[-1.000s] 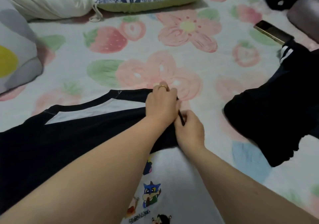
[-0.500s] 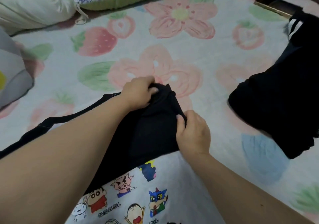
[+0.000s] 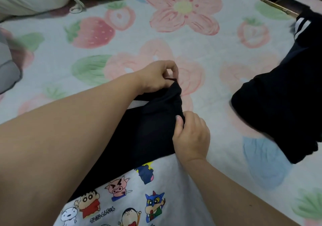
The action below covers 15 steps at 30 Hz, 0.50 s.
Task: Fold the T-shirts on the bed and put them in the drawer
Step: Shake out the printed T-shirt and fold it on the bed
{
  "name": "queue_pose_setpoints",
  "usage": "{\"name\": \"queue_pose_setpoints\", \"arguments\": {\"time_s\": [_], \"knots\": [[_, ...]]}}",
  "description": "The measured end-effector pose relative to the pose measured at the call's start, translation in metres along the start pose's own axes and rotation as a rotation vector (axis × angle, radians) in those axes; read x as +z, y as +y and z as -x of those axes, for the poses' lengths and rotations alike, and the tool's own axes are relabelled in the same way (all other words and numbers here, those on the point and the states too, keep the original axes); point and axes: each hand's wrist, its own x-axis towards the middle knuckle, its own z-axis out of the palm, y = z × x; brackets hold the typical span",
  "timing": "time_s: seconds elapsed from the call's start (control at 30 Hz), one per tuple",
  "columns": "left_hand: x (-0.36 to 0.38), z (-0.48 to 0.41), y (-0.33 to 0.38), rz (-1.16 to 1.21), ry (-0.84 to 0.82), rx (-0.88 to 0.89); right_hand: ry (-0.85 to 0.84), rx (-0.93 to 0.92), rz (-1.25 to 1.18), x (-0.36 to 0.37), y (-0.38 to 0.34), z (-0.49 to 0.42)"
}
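Left hand (image 3: 156, 76) farther out, black T-shirt (image 3: 148, 135) beneath

Japanese caption (image 3: 102, 215), perhaps クレヨンしんちゃん, on cartoon T-shirt (image 3: 176, 192)

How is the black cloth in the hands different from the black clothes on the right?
The black cloth is pinched by the left hand and right hand; the black clothes on the right lie untouched. The held cloth joins a cartoon print; the other shows white stripes. Both are black.
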Motion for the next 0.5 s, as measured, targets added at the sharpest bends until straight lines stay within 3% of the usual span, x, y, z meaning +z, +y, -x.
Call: {"name": "queue_pose_setpoints", "arguments": {"time_s": [0.07,0.13,0.2,0.3,0.33,0.43,0.5], "knots": [[0.002,0.001,0.000,-0.072,-0.113,0.004,0.013,-0.020,0.003,0.001,0.001,0.000],[0.005,0.000,0.001,-0.068,-0.086,-0.023,0.024,-0.025,0.001,0.002,0.002,0.000],[0.007,-0.003,-0.001,0.006,0.137,-0.118,0.025,-0.027,0.003,0.004,0.002,0.000],[0.006,0.003,-0.009,0.036,0.686,-0.285,0.023,-0.017,0.005,0.005,0.002,-0.001],[0.008,0.009,-0.010,0.031,0.716,-0.287,0.021,-0.010,0.004,0.005,0.002,-0.001],[0.022,0.026,-0.008,-0.049,0.387,-0.313,0.009,0.002,0.000,0.004,0.002,0.000],[0.028,0.029,-0.008,-0.064,0.265,-0.295,0.007,-0.002,0.004,0.005,0.002,0.000]]}}
